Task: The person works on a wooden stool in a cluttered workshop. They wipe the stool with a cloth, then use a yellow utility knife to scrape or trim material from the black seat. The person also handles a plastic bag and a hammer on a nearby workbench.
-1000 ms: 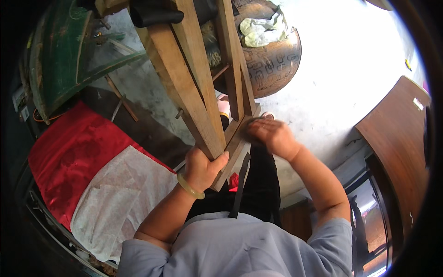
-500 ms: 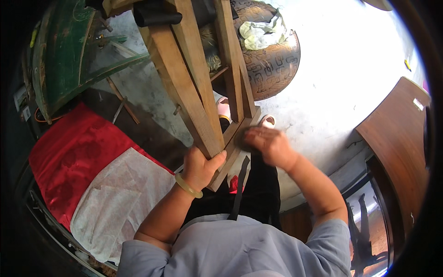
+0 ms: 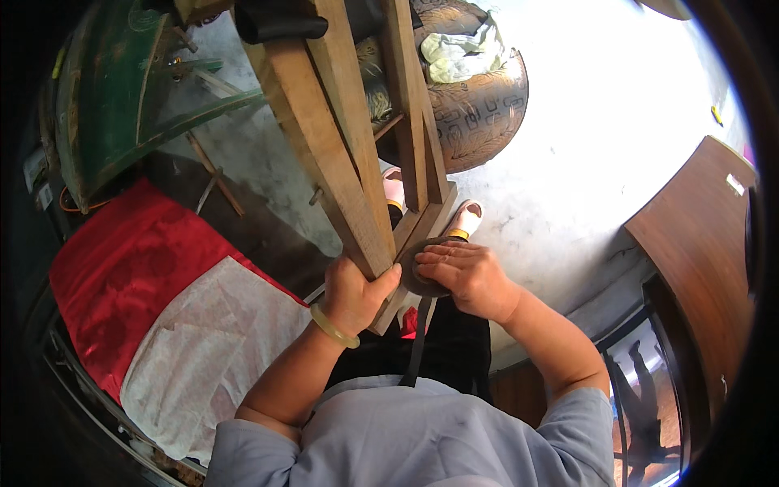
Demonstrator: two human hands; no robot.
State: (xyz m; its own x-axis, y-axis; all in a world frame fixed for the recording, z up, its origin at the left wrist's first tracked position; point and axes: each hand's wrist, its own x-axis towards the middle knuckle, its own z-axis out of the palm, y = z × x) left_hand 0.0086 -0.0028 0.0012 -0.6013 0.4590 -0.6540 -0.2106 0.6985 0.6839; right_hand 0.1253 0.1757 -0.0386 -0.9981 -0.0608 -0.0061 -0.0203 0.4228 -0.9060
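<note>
My left hand [image 3: 350, 296] grips a wooden frame [image 3: 320, 150] of long, converging beams where they meet a short crossbar [image 3: 434, 213] at the bottom; a bangle circles that wrist. My right hand [image 3: 469, 276] has its fingers over a dark round pad [image 3: 414, 270], pressed on the crossbar's right side. Beneath it hangs a dark strap [image 3: 418, 345]. Black material [image 3: 276, 20] drapes over the upper part of the frame. My pink slippers [image 3: 466, 219] show behind the crossbar.
A round patterned bronze-coloured object [image 3: 483, 114] with a pale cloth [image 3: 458, 53] lies beyond. At left are green wooden panels [image 3: 105, 105], loose sticks [image 3: 219, 178], red fabric [image 3: 138, 260] and white fabric [image 3: 203, 349]. At right stand a brown wooden surface [image 3: 682, 227] and a reflective panel [image 3: 641, 390].
My right hand and the pad have moved down along the crossbar toward me, closer to my left hand, which stays on the frame.
</note>
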